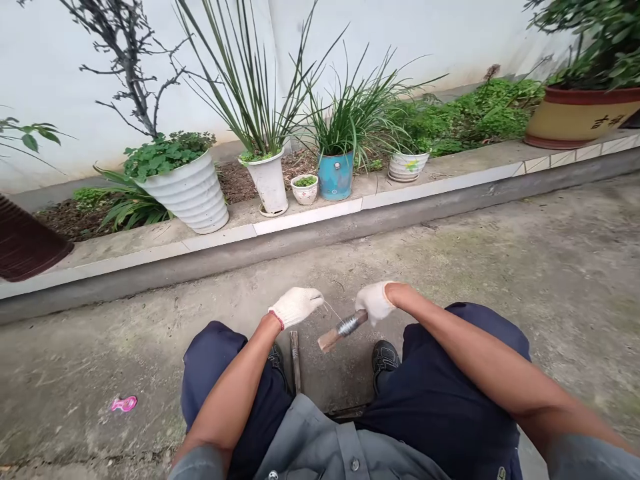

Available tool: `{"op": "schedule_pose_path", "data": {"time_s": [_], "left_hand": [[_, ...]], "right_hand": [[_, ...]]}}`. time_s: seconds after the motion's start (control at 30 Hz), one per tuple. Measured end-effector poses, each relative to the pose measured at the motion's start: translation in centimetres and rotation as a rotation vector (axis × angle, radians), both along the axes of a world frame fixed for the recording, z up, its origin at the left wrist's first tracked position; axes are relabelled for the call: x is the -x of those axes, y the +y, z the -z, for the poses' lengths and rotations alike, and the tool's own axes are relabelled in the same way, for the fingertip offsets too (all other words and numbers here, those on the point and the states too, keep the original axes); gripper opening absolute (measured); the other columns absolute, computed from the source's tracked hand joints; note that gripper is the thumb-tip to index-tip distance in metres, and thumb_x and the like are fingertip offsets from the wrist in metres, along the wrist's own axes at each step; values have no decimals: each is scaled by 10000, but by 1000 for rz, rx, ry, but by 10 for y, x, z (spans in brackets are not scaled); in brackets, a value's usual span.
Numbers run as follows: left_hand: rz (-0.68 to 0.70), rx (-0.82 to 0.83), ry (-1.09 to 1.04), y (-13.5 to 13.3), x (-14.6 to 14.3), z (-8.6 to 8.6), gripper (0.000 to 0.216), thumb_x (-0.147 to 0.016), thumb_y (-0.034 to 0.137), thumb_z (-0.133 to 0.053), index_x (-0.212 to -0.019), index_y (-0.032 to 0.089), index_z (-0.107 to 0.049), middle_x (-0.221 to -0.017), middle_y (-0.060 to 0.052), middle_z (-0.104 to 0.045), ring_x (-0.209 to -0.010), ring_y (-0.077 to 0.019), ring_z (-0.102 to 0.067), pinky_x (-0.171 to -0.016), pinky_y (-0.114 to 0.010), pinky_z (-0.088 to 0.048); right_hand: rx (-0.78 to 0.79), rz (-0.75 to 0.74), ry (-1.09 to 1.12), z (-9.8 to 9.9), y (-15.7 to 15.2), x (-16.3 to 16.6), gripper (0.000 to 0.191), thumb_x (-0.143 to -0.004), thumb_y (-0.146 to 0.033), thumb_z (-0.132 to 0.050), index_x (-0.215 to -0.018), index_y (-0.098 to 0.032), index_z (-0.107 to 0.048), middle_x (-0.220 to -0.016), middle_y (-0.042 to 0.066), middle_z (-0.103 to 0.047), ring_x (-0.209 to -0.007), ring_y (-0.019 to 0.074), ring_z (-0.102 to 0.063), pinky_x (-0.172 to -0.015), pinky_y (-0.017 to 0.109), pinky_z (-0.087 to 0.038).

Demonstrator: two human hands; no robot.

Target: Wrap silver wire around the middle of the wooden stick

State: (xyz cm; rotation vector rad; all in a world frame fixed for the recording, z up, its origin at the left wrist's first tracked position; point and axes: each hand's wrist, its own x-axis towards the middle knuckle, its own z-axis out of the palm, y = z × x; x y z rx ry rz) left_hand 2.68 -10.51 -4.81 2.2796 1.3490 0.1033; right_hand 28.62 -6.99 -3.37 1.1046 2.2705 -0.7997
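Observation:
I am sitting with my knees apart over a concrete floor, both hands in white knit gloves. My right hand point(376, 301) is closed round the upper end of a short wooden handle point(331, 339), which has shiny wire coiled round its middle point(349, 325). My left hand point(296, 306) is closed in a pinch on a thin strand of wire point(332, 309) that runs across to the coil. A flat metal bar point(295, 360) lies on the ground between my feet.
A raised tiled curb point(310, 217) crosses ahead, with several potted plants on it: a white ribbed pot point(193, 193), a tall white pot point(270, 181), a blue pot point(335, 176). A big tan planter point(580, 117) stands far right. A pink scrap point(124, 403) lies at left.

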Motion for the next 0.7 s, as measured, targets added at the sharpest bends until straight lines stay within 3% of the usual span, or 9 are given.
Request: {"op": "schedule_pose_path", "data": {"time_s": [0.13,0.23,0.3,0.37,0.5,0.6,0.7], "left_hand": [[39,-11,-46,-1,1,3,372,-1036,371,-432,-899,195,-729,-846,-14,-721,-751,-161,-619,-712,-244,-429],[112,8,-72,-8,-2,5,321,-1026,359,-476,-932,178,-724,-938,-42,-741,-840,-181,-641,-755,-245,-448],[71,12,5,-13,-4,7,361,-1037,392,-452,-926,183,-725,-936,-55,-744,-823,-195,-649,-741,-262,-459],[47,18,87,-17,-5,9,391,-1049,412,-419,-936,203,-728,-938,-58,-749,-820,-205,-664,-737,-275,-468],[65,-31,196,-18,-1,12,391,-1060,377,-387,-994,210,-734,-996,-90,-754,-879,-232,-692,-757,-303,-482],[130,-109,255,-15,3,14,403,-1065,353,-375,-987,188,-735,-986,-119,-749,-893,-248,-701,-774,-319,-481],[186,-142,282,-13,2,14,381,-1060,352,-401,-998,186,-738,-949,-131,-747,-861,-248,-707,-754,-316,-474]], "right_hand": [[114,-70,196,-8,-13,-9,219,-678,-398,-721,-763,-202,-669,-646,-46,-586,-589,117,-510,-538,228,-335],[-28,110,393,-1,-9,-12,245,-750,-436,-679,-780,-205,-603,-672,-47,-561,-607,106,-483,-535,222,-303],[-156,252,406,9,-3,-10,229,-788,-425,-649,-801,-204,-592,-687,-33,-571,-620,115,-492,-551,228,-315],[-262,320,352,18,2,-3,196,-827,-399,-611,-826,-204,-610,-710,-3,-610,-632,133,-529,-571,245,-333],[-388,302,129,28,3,14,213,-871,-362,-575,-966,-219,-701,-849,79,-729,-732,199,-652,-639,272,-394],[-509,300,-37,29,-1,24,301,-911,-329,-535,-1093,-196,-735,-980,154,-763,-875,274,-719,-715,313,-457],[-529,244,-162,24,-5,28,324,-917,-233,-531,-1141,-161,-754,-1024,199,-765,-963,304,-737,-790,350,-499]]}}
